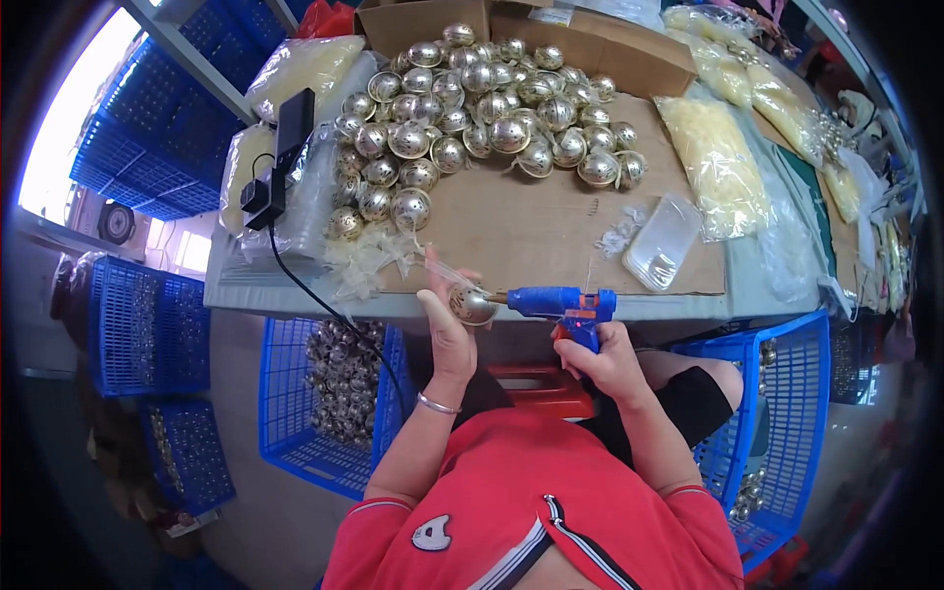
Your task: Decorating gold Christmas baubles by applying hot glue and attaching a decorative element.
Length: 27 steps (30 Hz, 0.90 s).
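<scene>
My left hand (pixel 449 337) is closed around a shiny pale-gold ball ornament (pixel 474 307) at the table's front edge. From that ball, a sheer whitish ribbon (pixel 442 264) runs up by the fingers. In my right hand (pixel 615 362) is a blue glue gun (pixel 551 301), gripped by its handle, one finger at the orange-red trigger. The gun's nozzle points left and meets the ball's side; whether it touches I cannot tell. Beyond my hands, a big heap of similar patterned balls (pixel 509 135) lies on the cardboard sheet (pixel 531 231).
Sheer ribbon pieces (pixel 369 261) lie left of the cardboard. A clear plastic tray (pixel 663 243) and a bag of yellowish sticks (pixel 713 167) are at right. A black power strip (pixel 264 197) trails a cable over the edge. Blue crates (pixel 285 447) flank my legs.
</scene>
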{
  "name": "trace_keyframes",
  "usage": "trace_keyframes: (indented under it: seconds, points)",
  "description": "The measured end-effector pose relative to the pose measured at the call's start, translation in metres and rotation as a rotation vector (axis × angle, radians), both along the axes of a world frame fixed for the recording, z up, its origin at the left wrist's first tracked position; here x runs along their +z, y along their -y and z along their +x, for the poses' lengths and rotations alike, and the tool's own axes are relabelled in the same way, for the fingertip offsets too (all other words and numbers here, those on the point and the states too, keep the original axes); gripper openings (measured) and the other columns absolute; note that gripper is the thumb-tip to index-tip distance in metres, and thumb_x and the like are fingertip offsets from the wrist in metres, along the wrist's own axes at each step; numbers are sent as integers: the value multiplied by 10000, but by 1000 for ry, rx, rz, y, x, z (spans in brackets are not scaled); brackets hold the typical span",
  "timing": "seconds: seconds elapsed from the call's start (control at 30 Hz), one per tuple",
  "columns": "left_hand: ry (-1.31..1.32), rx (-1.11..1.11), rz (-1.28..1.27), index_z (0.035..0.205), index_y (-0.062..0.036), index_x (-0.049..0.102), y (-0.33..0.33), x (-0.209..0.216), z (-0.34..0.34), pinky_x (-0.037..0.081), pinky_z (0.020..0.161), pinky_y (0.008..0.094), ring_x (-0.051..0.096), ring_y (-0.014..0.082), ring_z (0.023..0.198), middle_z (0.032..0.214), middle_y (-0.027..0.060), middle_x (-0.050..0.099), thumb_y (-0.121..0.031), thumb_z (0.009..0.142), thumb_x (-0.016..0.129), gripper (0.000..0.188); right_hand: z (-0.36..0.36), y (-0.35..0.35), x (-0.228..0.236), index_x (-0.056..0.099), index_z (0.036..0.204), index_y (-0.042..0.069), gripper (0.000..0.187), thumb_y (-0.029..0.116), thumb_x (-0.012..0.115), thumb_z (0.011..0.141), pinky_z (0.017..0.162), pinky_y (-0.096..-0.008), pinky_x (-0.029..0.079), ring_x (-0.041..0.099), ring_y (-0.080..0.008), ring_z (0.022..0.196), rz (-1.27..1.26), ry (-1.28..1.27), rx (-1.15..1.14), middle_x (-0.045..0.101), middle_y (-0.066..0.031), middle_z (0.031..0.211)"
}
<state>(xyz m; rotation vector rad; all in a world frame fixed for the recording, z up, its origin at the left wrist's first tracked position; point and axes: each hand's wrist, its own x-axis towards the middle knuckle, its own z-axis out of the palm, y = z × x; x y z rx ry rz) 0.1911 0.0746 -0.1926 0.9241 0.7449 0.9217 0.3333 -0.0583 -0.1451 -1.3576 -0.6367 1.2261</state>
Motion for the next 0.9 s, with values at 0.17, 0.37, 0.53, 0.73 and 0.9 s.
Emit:
trace_keyframes:
  seconds: [0.17, 0.37, 0.53, 0.73, 0.9]
  points:
    - [-12, 11, 29, 1485, -216, 69, -1, -2, 2, 442, 506, 194, 518, 94, 721, 1034, 41, 494, -701, 877, 177, 786, -7, -3, -12, 630, 876, 33, 103, 79, 675, 796, 467, -183, 391, 506, -26, 511, 27, 317, -58, 578, 20, 647]
    - [-43, 5, 49, 1483, -259, 51, -2, 0, 5, 430, 520, 228, 503, 98, 714, 1042, 37, 496, -725, 862, 187, 788, -10, -9, -10, 638, 852, 33, 80, 70, 678, 793, 541, -190, 412, 523, -30, 596, 47, 355, -65, 603, 22, 707]
    - [-19, 27, 66, 1486, -201, 54, -1, -1, 4, 460, 528, 204, 539, 108, 764, 1038, 46, 482, -703, 874, 170, 799, -12, -9, -14, 638, 870, 26, 93, 69, 670, 794, 567, -205, 414, 513, -37, 621, 18, 387, -58, 595, 31, 707]
    - [-2, 35, 53, 1485, -199, 57, 0, -2, 4, 469, 545, 209, 531, 108, 767, 1042, 49, 482, -704, 874, 174, 802, -17, -9, -11, 630, 880, 20, 101, 71, 643, 794, 559, -209, 389, 464, -32, 606, -11, 436, -76, 539, 43, 662]
    - [9, 50, 44, 1485, -203, 59, 1, -6, 4, 468, 538, 213, 528, 108, 761, 1046, 50, 484, -701, 878, 172, 794, -16, -8, -14, 628, 890, 22, 115, 75, 635, 789, 555, -214, 384, 446, -32, 603, -19, 448, -58, 520, 49, 652]
